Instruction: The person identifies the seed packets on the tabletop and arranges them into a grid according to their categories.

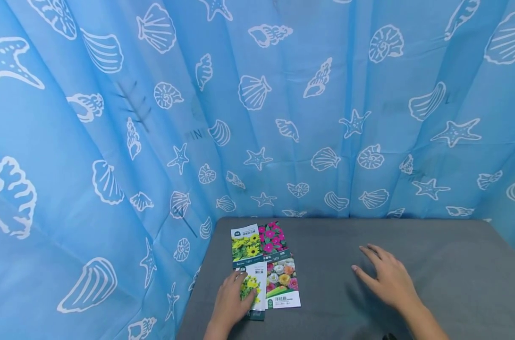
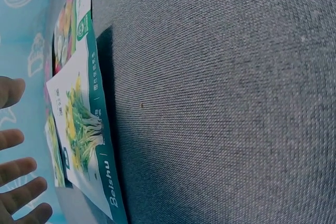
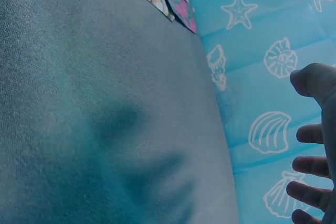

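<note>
Several flower seed packets lie grouped at the table's left side. At the back are one with yellow daisy-like flowers [image 1: 245,248] and one with magenta flowers [image 1: 273,238]. In front of them lie a packet of mixed-colour blooms [image 1: 284,278] and a white packet with a yellow-flowered plant [image 1: 259,279]. My left hand [image 1: 232,297] hovers over the white packet's left part, hiding some of it; in the left wrist view its fingers [image 2: 21,169] are spread and grip nothing. To the right, my right hand [image 1: 386,276] is held above the table, fingers apart and holding nothing.
The packets rest on a grey cloth-covered table [image 1: 325,264]. A blue curtain [image 1: 291,127] with white shells and starfish hangs behind it and along the left side. A small dark object [image 1: 389,336] shows at the bottom edge, near the right forearm.
</note>
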The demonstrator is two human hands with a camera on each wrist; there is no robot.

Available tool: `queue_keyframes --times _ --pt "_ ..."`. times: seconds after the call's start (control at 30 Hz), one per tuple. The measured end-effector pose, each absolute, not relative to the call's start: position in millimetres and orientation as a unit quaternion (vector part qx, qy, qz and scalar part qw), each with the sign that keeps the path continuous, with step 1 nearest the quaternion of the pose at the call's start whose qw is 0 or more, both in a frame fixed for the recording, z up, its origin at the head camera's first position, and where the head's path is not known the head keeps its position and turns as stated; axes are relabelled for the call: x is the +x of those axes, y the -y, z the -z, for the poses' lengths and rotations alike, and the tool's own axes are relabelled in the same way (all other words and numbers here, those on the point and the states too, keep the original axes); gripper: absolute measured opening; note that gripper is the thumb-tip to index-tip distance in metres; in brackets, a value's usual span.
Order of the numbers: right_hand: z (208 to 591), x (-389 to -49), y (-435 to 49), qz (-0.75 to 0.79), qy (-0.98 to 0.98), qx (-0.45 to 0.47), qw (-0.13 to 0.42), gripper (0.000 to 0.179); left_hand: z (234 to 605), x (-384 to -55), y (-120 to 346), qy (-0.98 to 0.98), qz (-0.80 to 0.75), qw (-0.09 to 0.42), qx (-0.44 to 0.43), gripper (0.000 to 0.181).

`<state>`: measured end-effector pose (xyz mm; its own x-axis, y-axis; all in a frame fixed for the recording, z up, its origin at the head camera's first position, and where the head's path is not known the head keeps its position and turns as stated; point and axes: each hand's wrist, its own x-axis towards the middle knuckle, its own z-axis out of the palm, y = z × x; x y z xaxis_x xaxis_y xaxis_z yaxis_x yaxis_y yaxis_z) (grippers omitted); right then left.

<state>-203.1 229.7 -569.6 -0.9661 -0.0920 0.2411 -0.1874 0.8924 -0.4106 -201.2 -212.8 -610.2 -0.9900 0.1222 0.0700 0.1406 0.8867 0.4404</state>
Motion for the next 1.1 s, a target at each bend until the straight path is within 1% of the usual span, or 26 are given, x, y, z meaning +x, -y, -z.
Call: queue_keyframes --times 0.3,0.5,0.93,1.1 --pt "576 -202 -220 -0.230 0.963 0.079 0.113 0.064 616 -202 214 0.964 0.255 0.013 -0.074 0.054" --pt "578 -202 -212 -0.228 0.964 0.080 0.108 0.067 615 -202 214 0.962 0.266 -0.007 -0.065 0.053" --pt "585 -205 -197 -0.241 0.961 0.087 0.102 0.067 621 -202 212 0.961 0.266 -0.024 -0.064 0.055" --pt "586 -206 -189 -0.248 0.958 0.092 0.109 0.065 626 -203 214 0.961 0.265 -0.020 -0.072 0.055"
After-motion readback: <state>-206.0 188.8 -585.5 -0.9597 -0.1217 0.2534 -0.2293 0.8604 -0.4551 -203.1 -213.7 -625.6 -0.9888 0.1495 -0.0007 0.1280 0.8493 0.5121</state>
